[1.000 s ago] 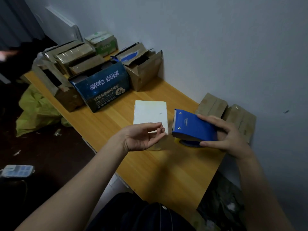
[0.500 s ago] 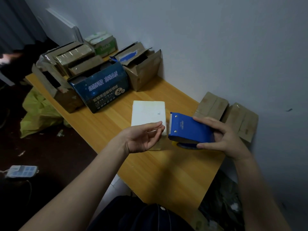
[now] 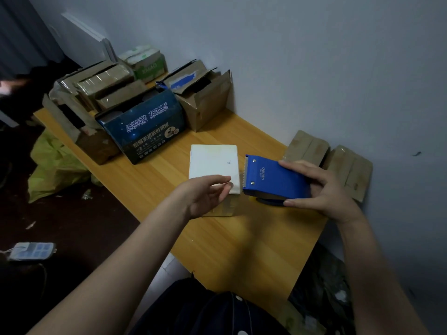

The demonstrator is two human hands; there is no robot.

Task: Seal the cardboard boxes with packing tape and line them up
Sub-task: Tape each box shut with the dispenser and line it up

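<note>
A wooden table [image 3: 242, 250] runs along the wall. At its far end, one dark blue printed carton [image 3: 142, 126] stands beside one open brown cardboard box [image 3: 205, 100]. Two taped brown boxes [image 3: 306, 148] [image 3: 348, 170] sit side by side against the wall on the right. One white box [image 3: 212, 163] lies mid-table. The left hand [image 3: 203, 197] is over its near corner, thumb close to nearly straight fingers; whether it pinches anything cannot be told. The right hand [image 3: 321, 192] grips the one blue tape dispenser [image 3: 273, 180] just right of the white box, its toothed edge facing the box.

view: head, single wide-angle | looking forward and down across the table [image 3: 244, 247] | sitting close above it | wall [image 3: 314, 56] filling upper right of frame
</note>
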